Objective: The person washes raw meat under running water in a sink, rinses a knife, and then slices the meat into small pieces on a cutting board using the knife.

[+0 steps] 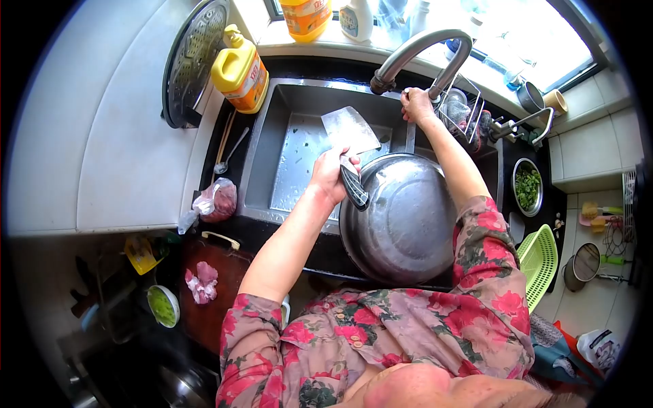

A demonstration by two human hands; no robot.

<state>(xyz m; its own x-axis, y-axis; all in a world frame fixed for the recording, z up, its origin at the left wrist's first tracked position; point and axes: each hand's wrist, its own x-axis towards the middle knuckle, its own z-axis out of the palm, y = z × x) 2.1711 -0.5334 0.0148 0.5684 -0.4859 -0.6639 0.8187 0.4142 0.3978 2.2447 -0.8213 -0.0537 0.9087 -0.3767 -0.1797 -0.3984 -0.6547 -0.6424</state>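
My left hand (332, 178) is wrapped round the black, white-lined handle of a cleaver (351, 130). Its broad blade, tilted, points away from me over the left bowl of a steel sink (262, 160). A large dark wok (401, 221) lies bottom up across the sink's front edge and the middle, between my forearms. Beside the curved faucet (454, 68), close to its upright end, my right hand (417, 106) is closed. Whatever its fingers hold there is hidden from view. No running water can be made out.
A yellow detergent jug (241, 76) and a round perforated steamer plate (194, 64) stand left. Nearby lie a bag of meat (221, 200) and a cutting board (204, 316) with meat. At right are a bowl of greens (527, 185) and a green basket (539, 265).
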